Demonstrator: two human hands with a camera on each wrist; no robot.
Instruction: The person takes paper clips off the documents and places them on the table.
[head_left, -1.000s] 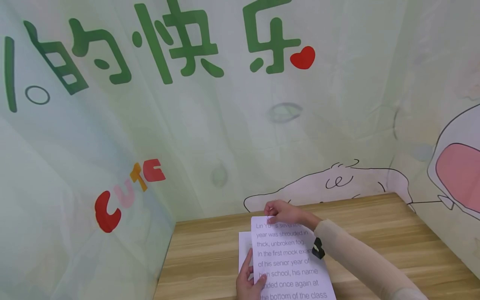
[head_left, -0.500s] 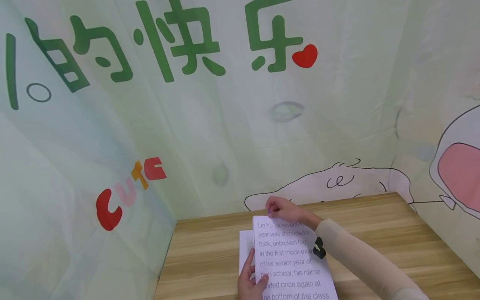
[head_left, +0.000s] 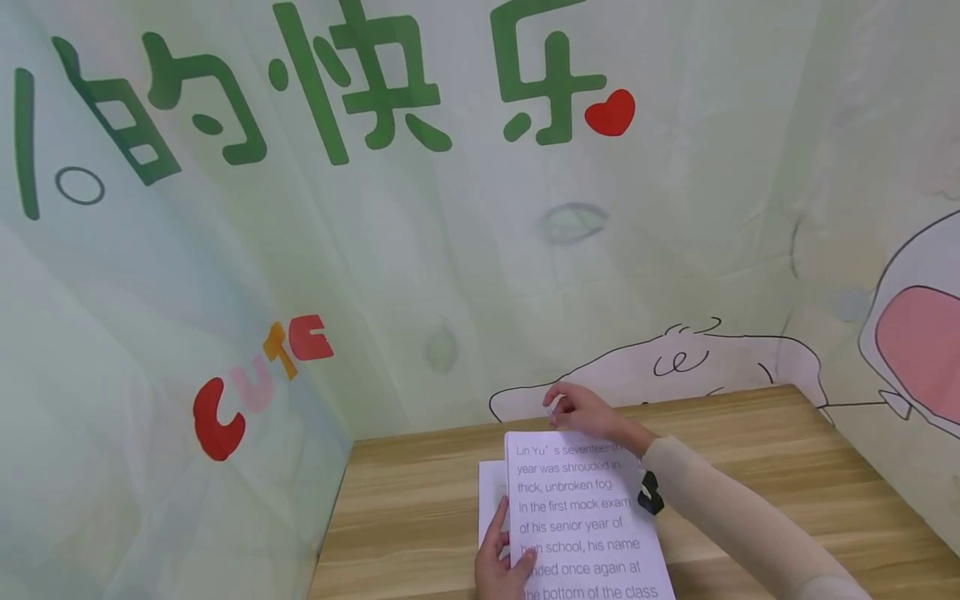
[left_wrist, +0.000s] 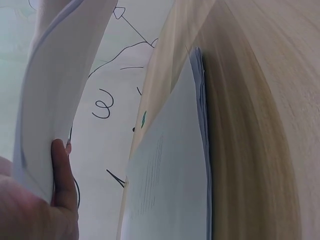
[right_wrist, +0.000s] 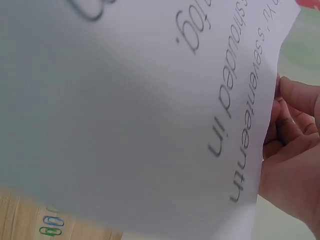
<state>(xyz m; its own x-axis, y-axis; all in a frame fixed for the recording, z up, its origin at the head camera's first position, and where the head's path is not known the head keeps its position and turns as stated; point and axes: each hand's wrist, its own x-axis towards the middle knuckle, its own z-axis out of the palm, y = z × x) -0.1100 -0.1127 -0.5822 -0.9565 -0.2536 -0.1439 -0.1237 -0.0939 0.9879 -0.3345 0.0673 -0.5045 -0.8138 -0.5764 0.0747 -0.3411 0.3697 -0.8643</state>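
Note:
My left hand [head_left: 501, 562] grips a sheaf of printed white paper [head_left: 577, 517] by its left edge, thumb across the text. In the left wrist view, that hand [left_wrist: 40, 210] has a finger against the back of the raised sheets [left_wrist: 60, 85]. At the sheaf's top edge, my right hand [head_left: 585, 410] pinches a small, thin, pale thing that looks like a paper clip [head_left: 553, 407], just above the paper. The right wrist view has the right hand [right_wrist: 295, 135] partly behind the top edge, its pinched thing hidden. Another paper stack [left_wrist: 175, 165] lies on the table beneath.
Green and blue paper clips [right_wrist: 52, 220] lie on the wooden table [head_left: 405, 500]. A green clip [left_wrist: 144, 119] also shows beyond the lower stack. Fabric curtains with printed drawings [head_left: 420, 275] stand close behind the table and along both sides.
My right hand has moved from the sheaf's top edge up and to the right, bringing the small clip-like thing off the paper. The left hand keeps its grip, almost still.

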